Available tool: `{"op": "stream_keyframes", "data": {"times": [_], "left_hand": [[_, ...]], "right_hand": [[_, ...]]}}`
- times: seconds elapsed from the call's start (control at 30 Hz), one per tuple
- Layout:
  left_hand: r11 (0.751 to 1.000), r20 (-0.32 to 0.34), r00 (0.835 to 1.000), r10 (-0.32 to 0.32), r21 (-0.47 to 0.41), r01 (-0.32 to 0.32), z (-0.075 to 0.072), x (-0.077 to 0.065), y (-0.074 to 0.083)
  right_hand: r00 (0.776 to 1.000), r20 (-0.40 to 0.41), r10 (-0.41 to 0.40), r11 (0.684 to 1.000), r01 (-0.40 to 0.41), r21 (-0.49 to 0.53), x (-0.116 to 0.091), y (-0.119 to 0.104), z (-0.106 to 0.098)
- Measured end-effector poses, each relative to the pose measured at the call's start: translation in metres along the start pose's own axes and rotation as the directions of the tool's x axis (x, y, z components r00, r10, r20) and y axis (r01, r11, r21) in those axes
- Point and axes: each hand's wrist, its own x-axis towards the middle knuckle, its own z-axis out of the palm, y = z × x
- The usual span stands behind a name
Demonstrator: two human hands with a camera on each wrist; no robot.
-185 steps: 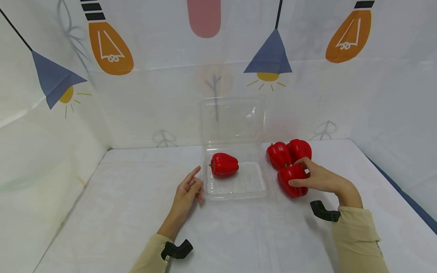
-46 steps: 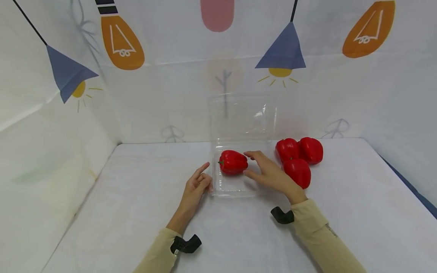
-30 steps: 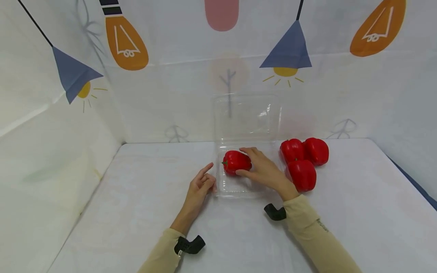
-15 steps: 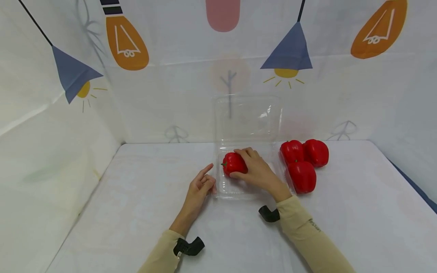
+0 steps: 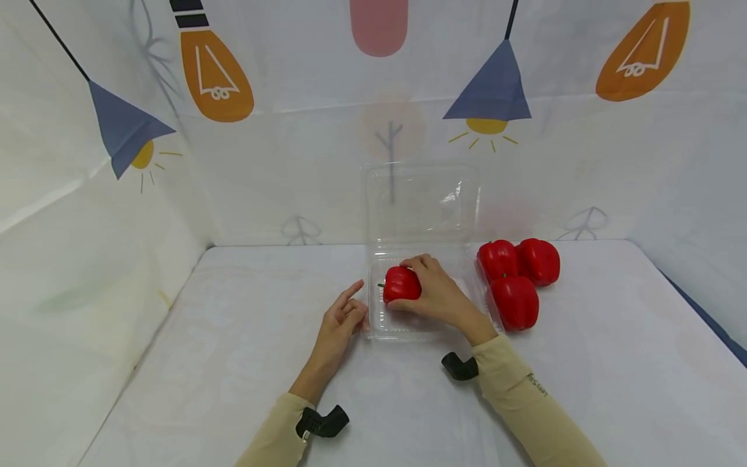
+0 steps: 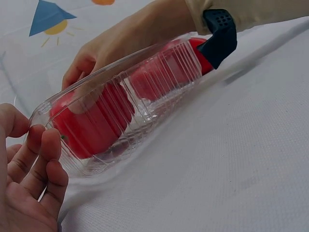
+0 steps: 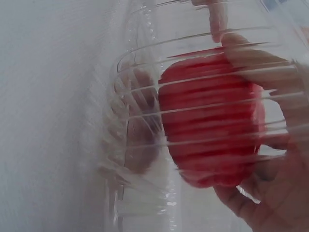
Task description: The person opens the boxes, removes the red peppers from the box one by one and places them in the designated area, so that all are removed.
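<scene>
In the head view my right hand [image 5: 434, 295] grips a red bell pepper [image 5: 401, 285] inside a clear plastic clamshell box [image 5: 385, 331]. Its thumb lies on the pepper's near side and the fingers on the far side, with the green stem pointing left. Through the ribbed wall, the right wrist view also shows the pepper [image 7: 210, 121] between thumb and fingers. My left hand [image 5: 338, 321] is at the box's left side, index finger extended. In the left wrist view, left-hand fingertips [image 6: 50, 145] pinch the box's rim at a corner.
Three more red bell peppers [image 5: 516, 301] sit clustered just right of the box. The clear lid [image 5: 423, 201] stands raised at the back, before a printed cloth wall [image 5: 262, 175]. A white cloth covers the table [image 5: 245, 311].
My right hand has moved from a pepper in the right cluster to the one in the box, and now grips it. That pepper has turned slightly. The left hand keeps its place at the box.
</scene>
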Motion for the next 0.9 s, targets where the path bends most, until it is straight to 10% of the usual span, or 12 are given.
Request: {"op": "stream_keyframes", "data": {"times": [0.9], "left_hand": [[0.998, 0.029, 0.998, -0.059, 0.014, 0.059, 0.003, -0.007, 0.022]], "right_hand": [[0.997, -0.083, 0.0, 0.992, 0.011, 0.124, -0.014, -0.004, -0.018]]}}
